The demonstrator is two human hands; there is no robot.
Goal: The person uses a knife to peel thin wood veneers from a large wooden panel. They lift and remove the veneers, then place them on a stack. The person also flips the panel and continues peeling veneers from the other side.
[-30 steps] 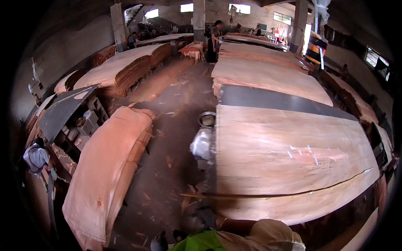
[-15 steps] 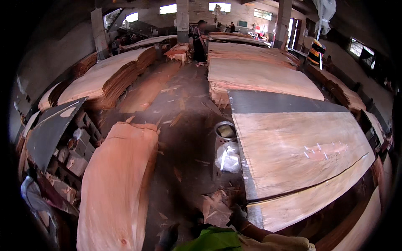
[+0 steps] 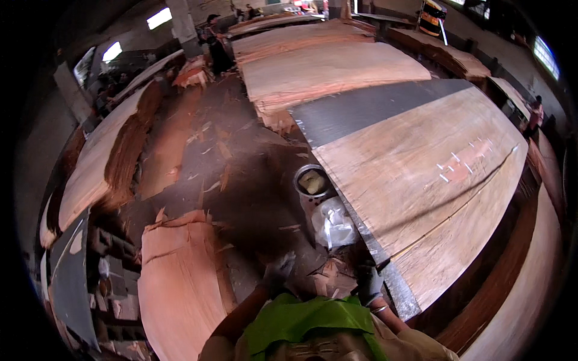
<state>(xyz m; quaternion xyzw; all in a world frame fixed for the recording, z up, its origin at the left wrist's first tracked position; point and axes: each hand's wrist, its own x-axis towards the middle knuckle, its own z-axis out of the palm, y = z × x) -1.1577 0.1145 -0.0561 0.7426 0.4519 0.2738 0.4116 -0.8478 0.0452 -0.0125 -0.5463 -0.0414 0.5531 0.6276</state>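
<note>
My left hand [image 3: 279, 269], in a grey glove, hangs in front of me over the aisle. Its fingers point forward and look apart, with nothing visible in them. My right hand [image 3: 369, 283], also gloved, is at the near left edge of the board table. Its fingers look curled, and a small dark object too unclear to name shows beside them. On the table lies a wide tan veneer sheet [image 3: 391, 162] with a long split near its right side. Several short white strips cross a reddish patch [image 3: 460, 171] on that sheet.
A metal pot [image 3: 297, 180] and a clear plastic bag [image 3: 334, 224] stand left of the table. A veneer stack [image 3: 180, 271] is on my left. More stacks [image 3: 325, 66] stand farther off. Wood scraps litter the floor. A person [image 3: 215, 45] stands far down the aisle.
My view has turned to the right and tilted downward. Both hands have come higher into view, the right one still beside the table's near edge. The veneer sheet looks unchanged.
</note>
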